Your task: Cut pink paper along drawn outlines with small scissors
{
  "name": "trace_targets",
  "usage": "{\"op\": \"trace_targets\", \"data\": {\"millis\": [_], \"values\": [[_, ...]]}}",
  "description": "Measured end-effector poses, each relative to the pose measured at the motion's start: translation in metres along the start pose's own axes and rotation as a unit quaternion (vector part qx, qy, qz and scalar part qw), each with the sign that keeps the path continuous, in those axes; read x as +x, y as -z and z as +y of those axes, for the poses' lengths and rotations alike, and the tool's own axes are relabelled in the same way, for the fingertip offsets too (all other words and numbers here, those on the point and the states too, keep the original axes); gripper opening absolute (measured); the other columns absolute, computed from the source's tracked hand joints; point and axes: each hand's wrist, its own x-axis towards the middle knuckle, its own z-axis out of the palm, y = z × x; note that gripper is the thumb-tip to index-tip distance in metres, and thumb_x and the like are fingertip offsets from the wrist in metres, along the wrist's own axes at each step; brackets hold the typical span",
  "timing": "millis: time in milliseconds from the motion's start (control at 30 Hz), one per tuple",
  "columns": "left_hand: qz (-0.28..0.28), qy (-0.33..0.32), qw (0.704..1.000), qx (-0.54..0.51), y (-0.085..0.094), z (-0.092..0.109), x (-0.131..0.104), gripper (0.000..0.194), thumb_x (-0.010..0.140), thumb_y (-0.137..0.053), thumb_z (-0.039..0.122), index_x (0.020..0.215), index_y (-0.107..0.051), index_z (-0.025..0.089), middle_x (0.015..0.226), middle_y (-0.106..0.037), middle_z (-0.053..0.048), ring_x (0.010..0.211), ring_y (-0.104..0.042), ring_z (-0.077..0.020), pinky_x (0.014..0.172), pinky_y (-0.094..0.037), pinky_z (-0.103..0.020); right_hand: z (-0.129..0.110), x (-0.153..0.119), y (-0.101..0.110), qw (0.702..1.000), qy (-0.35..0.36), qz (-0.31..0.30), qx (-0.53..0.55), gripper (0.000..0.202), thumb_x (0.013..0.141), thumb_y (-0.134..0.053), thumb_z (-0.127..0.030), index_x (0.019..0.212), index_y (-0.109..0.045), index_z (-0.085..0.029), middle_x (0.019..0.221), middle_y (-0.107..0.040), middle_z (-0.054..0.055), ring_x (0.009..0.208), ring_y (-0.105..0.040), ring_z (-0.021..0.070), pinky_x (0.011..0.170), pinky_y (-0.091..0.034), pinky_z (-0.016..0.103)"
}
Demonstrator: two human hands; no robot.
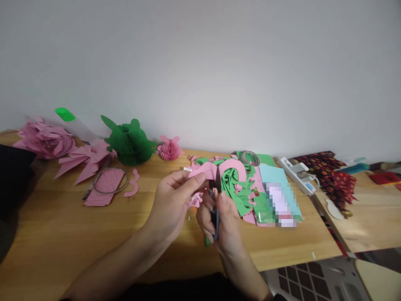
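Note:
Between thumb and fingers, my left hand (173,196) pinches a pink paper piece (232,166) with a curved outline. My right hand (221,217) is closed around the dark handles of a pair of scissors (216,182), blades pointing away from me. Those blades cross the pink paper, just right of my left fingertips. Under and behind the hands lies a heap of green and pink paper scraps (238,194). Left of my left hand, a small pink curved cutout (133,184) rests on the table.
On the wooden table (62,234) stand a green honeycomb paper figure (130,142) and a smaller pink one (169,149). Pink paper pieces (46,140) pile up at left. A wire ring (110,181) lies on pink sheets. At right are light blue paper (277,177) and a power strip (299,175).

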Motion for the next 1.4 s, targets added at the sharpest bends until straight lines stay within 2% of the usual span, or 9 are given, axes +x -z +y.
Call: {"op": "trace_targets", "data": {"millis": [733,1400], "values": [[0.02,-0.029,0.999,0.02,0.0004,0.0038,-0.0031,0.011,0.061,-0.082,0.027,0.063,-0.074,0.02,0.066,-0.072,0.0,0.065,-0.065,-0.0127,0.067,-0.052,-0.025,-0.002,0.001,-0.003,0.999,-0.003,-0.008,-0.031,0.041,0.096,-0.045,-0.052,0.069,-0.044,-0.022,0.039,-0.034,-0.01,0.03,-0.021,0.0056,0.031,-0.018,0.019],[0.018,-0.022,0.999,0.03,0.0022,0.0059,-0.0049,0.013,0.062,-0.081,0.029,0.064,-0.072,0.019,0.065,-0.072,0.0,0.063,-0.066,-0.0145,0.068,-0.053,-0.028,-0.0056,0.0006,-0.0037,0.999,-0.015,-0.006,-0.035,0.045,0.091,-0.049,-0.06,0.067,-0.044,-0.022,0.037,-0.031,-0.011,0.029,-0.019,0.0056,0.031,-0.016,0.02]]}}
